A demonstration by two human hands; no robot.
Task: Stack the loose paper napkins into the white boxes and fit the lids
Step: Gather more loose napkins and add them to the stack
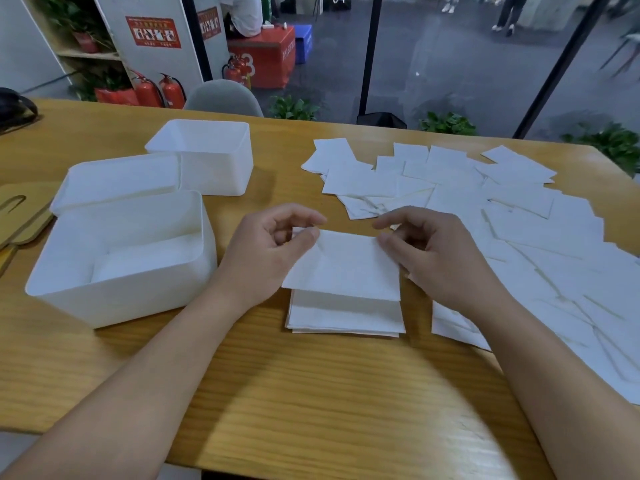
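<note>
While both hands (pixel 273 251) (pixel 440 258) pinch its far corners, napkin (pixel 346 268) lies lengthwise left-right.

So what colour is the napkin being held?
White napkin, plain, shown in the head view.

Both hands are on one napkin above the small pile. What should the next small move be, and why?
Probably lower it squarely onto the small stack of white paper napkins. The left hand and right hand pinch the far corners of a single white paper napkin held just above that stack, while the nearest open white plastic box waits alongside.
</note>
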